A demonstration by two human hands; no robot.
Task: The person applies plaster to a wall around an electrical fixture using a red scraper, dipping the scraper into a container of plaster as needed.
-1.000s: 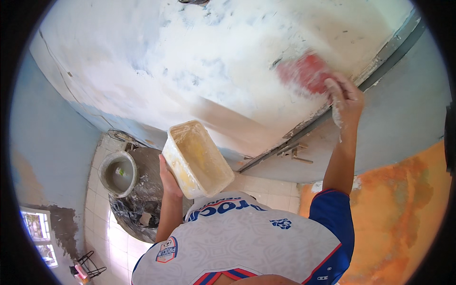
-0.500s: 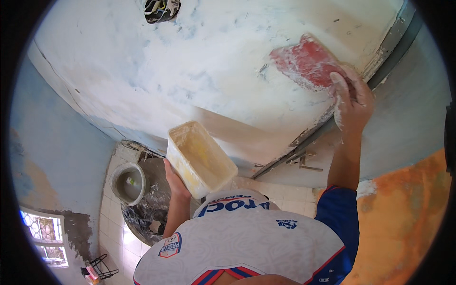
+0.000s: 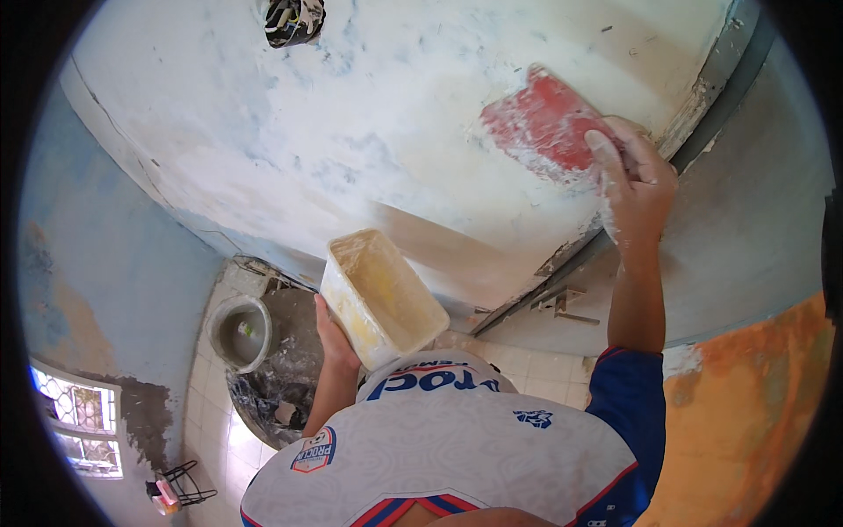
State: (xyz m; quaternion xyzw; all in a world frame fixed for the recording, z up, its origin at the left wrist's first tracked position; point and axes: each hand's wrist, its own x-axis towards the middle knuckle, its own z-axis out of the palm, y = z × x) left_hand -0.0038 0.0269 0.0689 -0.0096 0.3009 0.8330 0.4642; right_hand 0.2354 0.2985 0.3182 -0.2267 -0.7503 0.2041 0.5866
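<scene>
My right hand [image 3: 637,176], dusted with white paste, grips a red flat spreader [image 3: 540,123] smeared with white, held against the patchy white wall [image 3: 290,132] near a dark grey frame edge [image 3: 738,79] at upper right. Lower down, my left hand [image 3: 338,338] is wrapped round the side of a rectangular cream plastic tub [image 3: 386,303], coated inside and out with pale residue. A hole with wires [image 3: 292,19] is in the wall above.
Below at left stand a grey bucket [image 3: 241,332] and a round dark surface [image 3: 281,404] with crumpled plastic, above a tiled floor [image 3: 211,422]. A grey door [image 3: 738,237] with a handle [image 3: 566,307], orange wall [image 3: 738,422], window [image 3: 75,413] and black rack [image 3: 180,483] surround me.
My right hand and the red spreader have shifted a little leftward since half a second ago. The tub stays in my left hand. The wall hole shows more fully than a second ago.
</scene>
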